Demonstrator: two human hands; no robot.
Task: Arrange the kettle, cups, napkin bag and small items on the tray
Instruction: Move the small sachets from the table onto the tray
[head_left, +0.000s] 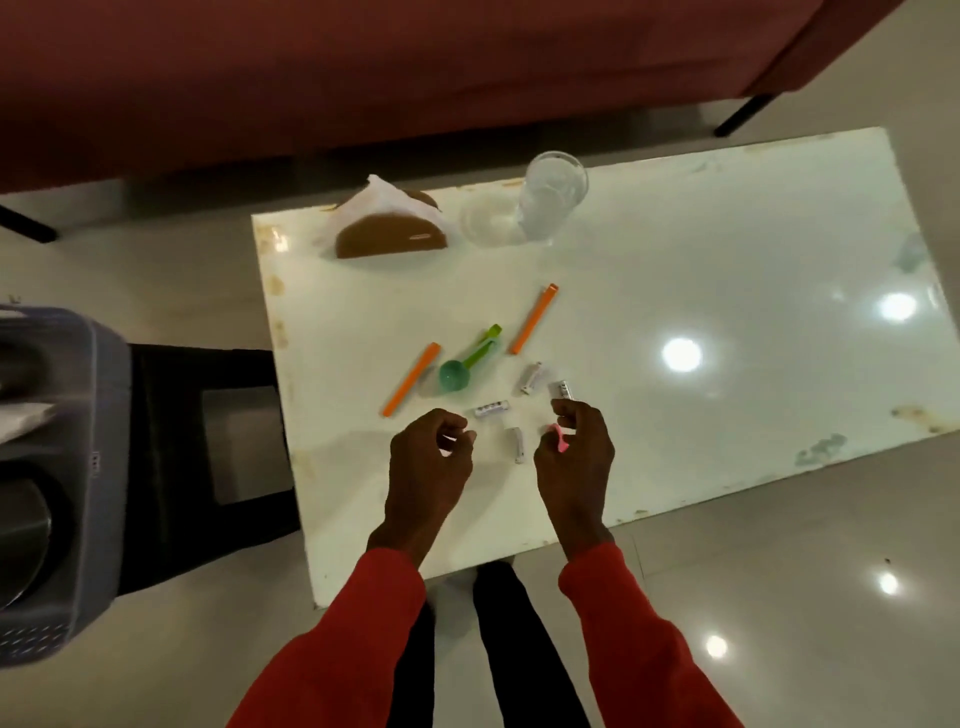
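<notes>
— Pink piece (558, 435) pinched in my right hand (574, 457), a small white packet (563, 389) at its fingertips; left hand (431, 457) curled over the white table (727, 270), whether holding anything I cannot tell.

— Step?

— Gathering small items, I judge (tray (67, 467) sits far left). Next: the loose packet (491, 410), then carry across.

Glossy white surface (701, 249), stained along the edges. At the far left, brown napkin holder (390, 240); just right of it, two clear glasses (551, 200). Nearer, two orange sticks (534, 318), a green scoop (466, 360) between them, then four small white sachets (491, 410) scattered.
</notes>
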